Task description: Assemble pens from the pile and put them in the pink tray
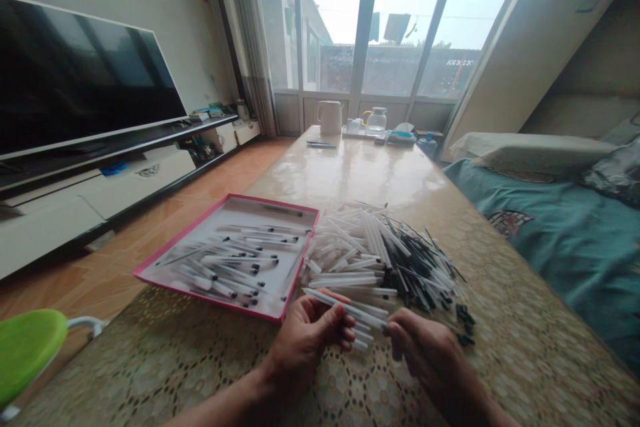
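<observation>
My left hand [316, 328] is closed round a slim white pen [345, 307], thumb on top, with the pen's tip pointing to the upper left. My right hand [425, 340] pinches the pen's other end, where a small dark end piece partly shows between the fingertips. Just beyond my hands lies a heap of white pen barrels [345, 240]. Dark refills [410, 260] are piled against it on the right. Several small black plugs [465, 320] sit near my right hand. To the left, a pink-rimmed tray [225, 199] holds many pens with black ends.
The long table [360, 173] has a patterned cover. At its far end stand a light jug [330, 117] and a glass pitcher [376, 120]. A green stool [33, 353] is at lower left. A teal-covered sofa [555, 233] runs along the right side.
</observation>
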Motion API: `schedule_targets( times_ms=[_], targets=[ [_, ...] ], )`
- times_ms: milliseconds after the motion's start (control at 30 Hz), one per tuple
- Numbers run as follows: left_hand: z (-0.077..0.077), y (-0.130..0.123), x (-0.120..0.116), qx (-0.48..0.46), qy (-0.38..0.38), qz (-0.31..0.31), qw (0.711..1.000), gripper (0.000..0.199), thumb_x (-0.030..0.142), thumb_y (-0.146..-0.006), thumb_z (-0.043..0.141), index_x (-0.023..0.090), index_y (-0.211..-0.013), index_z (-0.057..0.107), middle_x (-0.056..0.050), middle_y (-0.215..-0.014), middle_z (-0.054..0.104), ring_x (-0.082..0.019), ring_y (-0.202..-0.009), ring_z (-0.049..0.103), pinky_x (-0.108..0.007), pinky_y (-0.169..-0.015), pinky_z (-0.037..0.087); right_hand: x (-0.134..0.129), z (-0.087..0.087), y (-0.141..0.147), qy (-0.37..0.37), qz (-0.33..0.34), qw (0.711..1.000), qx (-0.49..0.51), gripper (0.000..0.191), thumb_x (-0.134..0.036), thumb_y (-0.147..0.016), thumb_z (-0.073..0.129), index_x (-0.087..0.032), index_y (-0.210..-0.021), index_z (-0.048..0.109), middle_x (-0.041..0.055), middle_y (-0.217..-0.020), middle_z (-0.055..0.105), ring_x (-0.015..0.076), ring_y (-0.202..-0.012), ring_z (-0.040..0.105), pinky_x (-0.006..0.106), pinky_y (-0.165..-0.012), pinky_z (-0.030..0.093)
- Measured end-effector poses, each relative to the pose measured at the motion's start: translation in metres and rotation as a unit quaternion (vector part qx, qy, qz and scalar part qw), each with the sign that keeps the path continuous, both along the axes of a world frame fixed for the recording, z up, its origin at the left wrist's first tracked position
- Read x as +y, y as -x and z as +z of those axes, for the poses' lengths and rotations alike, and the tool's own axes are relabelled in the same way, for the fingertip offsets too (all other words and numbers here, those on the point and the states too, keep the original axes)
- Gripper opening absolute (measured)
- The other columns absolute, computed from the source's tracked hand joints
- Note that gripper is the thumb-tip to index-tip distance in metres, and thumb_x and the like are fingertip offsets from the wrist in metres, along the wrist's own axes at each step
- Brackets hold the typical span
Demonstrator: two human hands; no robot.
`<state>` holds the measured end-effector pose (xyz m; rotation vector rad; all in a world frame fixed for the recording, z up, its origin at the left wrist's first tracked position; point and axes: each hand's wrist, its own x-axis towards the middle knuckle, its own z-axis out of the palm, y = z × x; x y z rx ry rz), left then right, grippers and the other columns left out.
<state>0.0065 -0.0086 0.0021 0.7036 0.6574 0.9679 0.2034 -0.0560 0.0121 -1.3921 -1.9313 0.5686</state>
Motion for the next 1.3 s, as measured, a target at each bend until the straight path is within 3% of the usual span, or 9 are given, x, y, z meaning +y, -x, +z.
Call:
schedule_targets(
  times_ms=[133,333,467,633,800,933,1100,1233,1300],
  targets=[
    [-0.0004,0.0000,0.0005,0.003,-0.001,0.003,1.000,0.028,0.029,-0.069,0.078,0.009,-0.084,0.064,-0.004,-0.064,0.069,-0.011,-0.052,0.063,-0.019,-0.048,0.050,0.0013,-0.0027,-0.0020,0.002,-0.006,1.000,0.014,0.018,-0.035,-0.092,0.045,-0.020,-0.092,0.055,-0.0020,-0.067,0.059,0.0112,-0.055,0.055,0.019,-0.052,0.041],
    [-0.0012,0.0005,0.0005,0.021,-0.010,-0.004,1.000,0.025,0.029,-0.071,0.076,0.009,-0.084,0.065,-0.004,-0.064,0.069,-0.012,-0.053,0.064,-0.020,-0.050,0.051,0.0008,-0.0050,-0.0015,0.005,0.004,1.000,-0.012,0.031,-0.034,-0.096,0.034,-0.020,-0.074,0.051,-0.0038,-0.058,0.051,0.0102,-0.051,0.050,0.020,-0.053,0.037],
    [-0.0020,0.0005,0.0000,0.012,-0.007,-0.002,1.000,0.025,0.028,-0.071,0.076,0.010,-0.085,0.065,-0.004,-0.065,0.069,-0.012,-0.054,0.064,-0.020,-0.049,0.050,0.0008,-0.0062,-0.0012,0.026,-0.013,1.000,-0.001,0.021,-0.038,-0.092,0.042,-0.020,-0.091,0.053,-0.0039,-0.061,0.054,0.0112,-0.051,0.050,0.020,-0.050,0.037],
    [-0.0023,0.0001,0.0013,0.004,-0.003,-0.003,1.000,0.026,0.028,-0.070,0.077,0.010,-0.084,0.065,-0.004,-0.064,0.069,-0.012,-0.053,0.064,-0.020,-0.049,0.051,0.0017,-0.0059,-0.0024,0.033,0.011,0.999,-0.004,0.035,-0.035,-0.098,0.028,-0.020,-0.079,0.053,-0.0039,-0.055,0.053,0.0112,-0.050,0.052,0.020,-0.053,0.037],
    [-0.0021,0.0012,0.0028,0.005,-0.001,-0.001,1.000,0.025,0.027,-0.071,0.076,0.010,-0.084,0.065,-0.004,-0.066,0.069,-0.012,-0.054,0.064,-0.019,-0.050,0.050,0.0026,-0.0076,-0.0035,0.039,0.003,0.999,-0.005,0.022,-0.037,-0.093,0.041,-0.019,-0.099,0.053,-0.0042,-0.060,0.056,0.0114,-0.050,0.052,0.019,-0.050,0.038],
    [-0.0016,0.0011,0.0022,0.009,-0.002,-0.001,1.000,0.026,0.028,-0.069,0.077,0.010,-0.083,0.065,-0.004,-0.065,0.069,-0.011,-0.053,0.063,-0.019,-0.049,0.050,0.0028,-0.0073,-0.0028,0.035,0.016,0.999,0.001,0.033,-0.034,-0.097,0.031,-0.020,-0.075,0.052,-0.0033,-0.056,0.055,0.0108,-0.051,0.053,0.019,-0.054,0.039],
    [-0.0008,0.0006,0.0021,0.005,0.005,0.001,1.000,0.026,0.028,-0.068,0.078,0.011,-0.083,0.065,-0.004,-0.064,0.068,-0.011,-0.054,0.063,-0.019,-0.049,0.049,0.0028,-0.0073,-0.0025,0.049,0.002,0.999,-0.001,0.023,-0.037,-0.093,0.041,-0.019,-0.098,0.053,-0.0044,-0.059,0.055,0.0112,-0.049,0.051,0.019,-0.049,0.038],
    [-0.0016,0.0006,0.0026,0.013,-0.002,-0.008,1.000,0.026,0.028,-0.068,0.078,0.010,-0.082,0.065,-0.004,-0.065,0.068,-0.012,-0.054,0.063,-0.020,-0.049,0.049,0.0025,-0.0061,-0.0019,0.038,0.021,0.999,0.006,0.033,-0.035,-0.097,0.031,-0.020,-0.078,0.053,-0.0040,-0.056,0.053,0.0104,-0.050,0.052,0.019,-0.052,0.038],
    [-0.0017,0.0004,0.0026,0.013,0.000,-0.005,1.000,0.026,0.028,-0.068,0.078,0.010,-0.082,0.065,-0.004,-0.065,0.068,-0.012,-0.053,0.063,-0.020,-0.050,0.049,0.0021,-0.0054,-0.0013,0.036,0.016,0.999,0.007,0.030,-0.035,-0.096,0.034,-0.020,-0.079,0.053,-0.0040,-0.057,0.053,0.0103,-0.050,0.051,0.019,-0.052,0.038]
  ],
)
